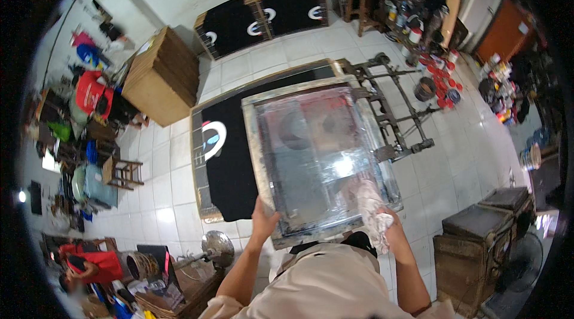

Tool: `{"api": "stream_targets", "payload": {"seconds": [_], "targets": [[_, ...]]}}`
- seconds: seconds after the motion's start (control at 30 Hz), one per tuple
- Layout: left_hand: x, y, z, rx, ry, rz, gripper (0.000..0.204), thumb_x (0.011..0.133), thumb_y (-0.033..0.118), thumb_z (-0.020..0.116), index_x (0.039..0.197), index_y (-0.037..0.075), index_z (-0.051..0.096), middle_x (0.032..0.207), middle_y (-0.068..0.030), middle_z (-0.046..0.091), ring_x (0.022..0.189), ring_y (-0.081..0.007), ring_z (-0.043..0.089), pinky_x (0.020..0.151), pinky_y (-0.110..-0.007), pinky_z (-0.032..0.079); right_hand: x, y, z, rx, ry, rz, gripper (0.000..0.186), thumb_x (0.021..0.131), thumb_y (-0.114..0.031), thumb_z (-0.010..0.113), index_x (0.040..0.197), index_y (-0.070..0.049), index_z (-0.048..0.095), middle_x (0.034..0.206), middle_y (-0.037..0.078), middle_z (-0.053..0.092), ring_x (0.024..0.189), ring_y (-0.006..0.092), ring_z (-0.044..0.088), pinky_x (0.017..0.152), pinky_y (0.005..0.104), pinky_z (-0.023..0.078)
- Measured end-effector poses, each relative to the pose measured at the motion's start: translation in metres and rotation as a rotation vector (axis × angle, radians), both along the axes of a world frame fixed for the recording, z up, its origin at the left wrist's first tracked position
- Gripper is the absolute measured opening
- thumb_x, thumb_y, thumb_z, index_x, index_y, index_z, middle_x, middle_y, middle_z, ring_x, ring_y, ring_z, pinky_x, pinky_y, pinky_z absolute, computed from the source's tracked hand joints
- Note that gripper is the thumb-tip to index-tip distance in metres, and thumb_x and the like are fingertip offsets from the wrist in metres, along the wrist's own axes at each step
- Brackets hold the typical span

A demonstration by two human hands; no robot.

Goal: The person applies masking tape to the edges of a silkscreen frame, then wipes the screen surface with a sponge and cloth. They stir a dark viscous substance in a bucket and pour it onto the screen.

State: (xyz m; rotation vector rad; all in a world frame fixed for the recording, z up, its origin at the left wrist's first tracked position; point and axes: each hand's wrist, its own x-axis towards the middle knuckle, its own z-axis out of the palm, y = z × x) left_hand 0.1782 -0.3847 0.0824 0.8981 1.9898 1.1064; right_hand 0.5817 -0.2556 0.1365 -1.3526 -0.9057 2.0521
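A wooden-framed printing screen (pixel 253 160) lies tilted over a board in front of me, its see-through mesh smeared with reddish and grey stains and catching a bright reflection. My left hand (pixel 263 222) is closed around the near left corner of the frame. In my right hand (pixel 393 232) is a crumpled pale rag (pixel 374 214), bunched against the near right part of the mesh. Black fabric (pixel 232 178) is spread on the board under and left of the screen; a white curved print (pixel 218 139) with a blue patch shows on it.
Metal brackets (pixel 397 104) jut from the board's right side. Red lids (pixel 441 80) and a dark bucket (pixel 425 89) stand on the floor beyond. Two boards with black printed fabric (pixel 263 17) lean at the back. Wooden cabinets (pixel 472 253) stand right; two people in red (pixel 94 93) are at left.
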Motion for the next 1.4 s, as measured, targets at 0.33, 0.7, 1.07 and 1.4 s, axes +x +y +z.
{"api": "stream_targets", "payload": {"seconds": [0.33, 0.7, 1.07, 1.4], "targets": [[0.003, -0.011, -0.038, -0.26, 0.431, 0.011, 0.096, 0.079, 0.029, 0.089, 0.159, 0.009, 0.041, 0.162, -0.0256, 0.032, 0.146, -0.0493, 0.033, 0.117, -0.062, 0.031, -0.074, -0.08, 0.026, 0.038, -0.063, -0.14, 0.042, 0.11, -0.036, 0.064, 0.137, -0.004, 0.066, 0.118, 0.006, 0.073, 0.101, 0.0172, 0.071, 0.086, 0.0337, 0.059], [0.022, -0.172, 0.081, -0.097, -0.608, 0.113, 0.072, 0.105, 0.045, 0.068, 0.16, 0.005, 0.043, 0.147, -0.0172, 0.059, 0.132, -0.0226, 0.057, 0.11, -0.037, 0.048, -0.238, -0.147, 0.043, 0.162, 0.237, 0.971, 0.068, 0.115, -0.042, 0.049, 0.166, 0.001, 0.035, 0.167, 0.015, 0.041, 0.153, 0.027, 0.041, 0.128, 0.0414, 0.027], [-0.074, -0.413, 0.07, 0.19, -0.406, 0.977, 0.038, 0.108, 0.022, 0.064, 0.142, 0.004, 0.067, 0.133, -0.0047, 0.072, 0.121, -0.0137, 0.063, 0.106, -0.033, 0.05, -0.43, -0.236, 0.069, 0.687, 0.156, 1.603, 0.048, 0.103, -0.019, 0.07, 0.147, -0.003, 0.061, 0.138, 0.012, 0.068, 0.124, 0.0207, 0.066, 0.102, 0.0355, 0.052], [-0.211, -0.551, 0.026, 0.039, -0.147, 1.241, 0.055, 0.103, 0.04, 0.068, 0.145, 0.005, 0.062, 0.134, -0.0159, 0.072, 0.124, -0.0259, 0.066, 0.109, -0.038, 0.049, -0.705, -0.393, -0.039, 0.813, 0.023, 1.636, 0.048, 0.1, -0.021, 0.073, 0.143, -0.004, 0.062, 0.13, 0.015, 0.068, 0.116, 0.0247, 0.066, 0.099, 0.0376, 0.053]]}}
